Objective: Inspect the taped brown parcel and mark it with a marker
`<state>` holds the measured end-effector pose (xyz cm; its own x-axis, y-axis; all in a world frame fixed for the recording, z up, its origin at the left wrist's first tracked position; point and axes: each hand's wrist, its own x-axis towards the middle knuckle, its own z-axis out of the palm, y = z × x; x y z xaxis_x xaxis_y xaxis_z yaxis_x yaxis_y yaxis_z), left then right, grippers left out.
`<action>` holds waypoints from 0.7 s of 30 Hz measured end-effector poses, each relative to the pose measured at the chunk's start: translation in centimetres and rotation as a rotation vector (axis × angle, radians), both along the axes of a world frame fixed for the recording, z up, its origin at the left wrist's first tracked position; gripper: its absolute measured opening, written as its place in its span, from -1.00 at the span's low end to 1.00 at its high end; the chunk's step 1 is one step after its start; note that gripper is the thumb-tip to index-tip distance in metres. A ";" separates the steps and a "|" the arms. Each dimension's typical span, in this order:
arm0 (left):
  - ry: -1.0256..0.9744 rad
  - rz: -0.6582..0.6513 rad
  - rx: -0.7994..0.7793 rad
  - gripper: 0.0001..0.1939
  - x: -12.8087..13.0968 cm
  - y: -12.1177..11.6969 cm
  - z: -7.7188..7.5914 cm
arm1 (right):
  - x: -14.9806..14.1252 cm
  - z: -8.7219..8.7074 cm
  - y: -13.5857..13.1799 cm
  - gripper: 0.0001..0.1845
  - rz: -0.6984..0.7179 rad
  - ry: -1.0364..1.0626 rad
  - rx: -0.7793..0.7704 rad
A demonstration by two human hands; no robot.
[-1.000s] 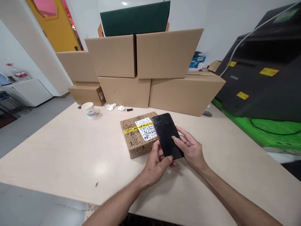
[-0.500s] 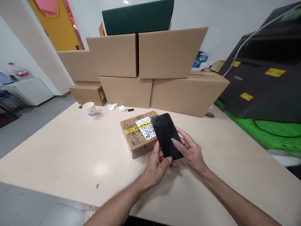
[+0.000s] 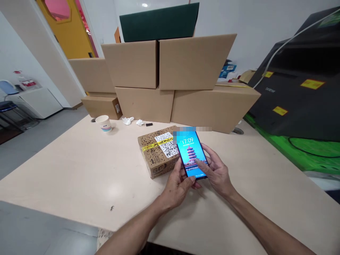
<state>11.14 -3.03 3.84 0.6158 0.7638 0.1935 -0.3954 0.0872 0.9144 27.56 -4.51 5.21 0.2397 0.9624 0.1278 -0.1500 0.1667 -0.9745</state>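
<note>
Between both hands I hold a smartphone (image 3: 190,148), its screen lit with a blue lock screen, a pagoda picture and the time 17:09. My left hand (image 3: 176,187) grips its lower left edge, the thumb over the bottom corner. My right hand (image 3: 216,170) wraps its right edge, with the thumb lying over the lower part of the screen. Just behind and left of the phone, a brown patterned parcel box (image 3: 156,150) with yellow tape and a white printed label rests on the table (image 3: 79,177); the phone hides part of its right side.
Large cardboard boxes (image 3: 196,63) are stacked along the far side, a dark green box (image 3: 159,23) on top. A paper cup (image 3: 103,124), crumpled tissues (image 3: 128,121) and a small black piece (image 3: 149,124) lie before them. A big dark covered machine (image 3: 297,95) stands at right.
The phone's screen has gone from black to lit, showing the lock screen. Both hands keep nearly the same hold; the camera view has shifted slightly.
</note>
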 end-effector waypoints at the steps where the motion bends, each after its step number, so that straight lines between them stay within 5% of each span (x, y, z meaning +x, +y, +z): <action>1: 0.004 -0.003 -0.004 -0.12 0.0 0.1 0.0 | 0.0 -0.1 0.0 -0.11 -0.009 0.004 -0.003; 7: 0.062 -0.025 -0.032 -0.04 -0.2 0.3 -0.2 | -0.1 -0.6 0.1 -0.10 -0.145 0.045 0.028; 12: 0.159 0.017 -0.036 0.10 -0.4 0.3 -0.7 | 2.9 -0.9 2.0 -0.22 -0.418 0.116 0.124; 16: 0.173 0.013 -0.056 0.05 -0.4 0.3 -0.6 | 6.7 -1.9 3.8 -0.15 -0.562 0.161 0.016; 21: 0.198 0.002 -0.040 -0.04 -0.4 0.3 -0.5 | 8.6 -3.5 4.9 -0.09 -0.521 0.139 -0.152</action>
<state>10.71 -2.77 3.36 0.6370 0.7699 0.0378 -0.2080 0.1245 0.9702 36.19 0.37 1.75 0.6936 0.7170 -0.0695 -0.2140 0.1129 -0.9703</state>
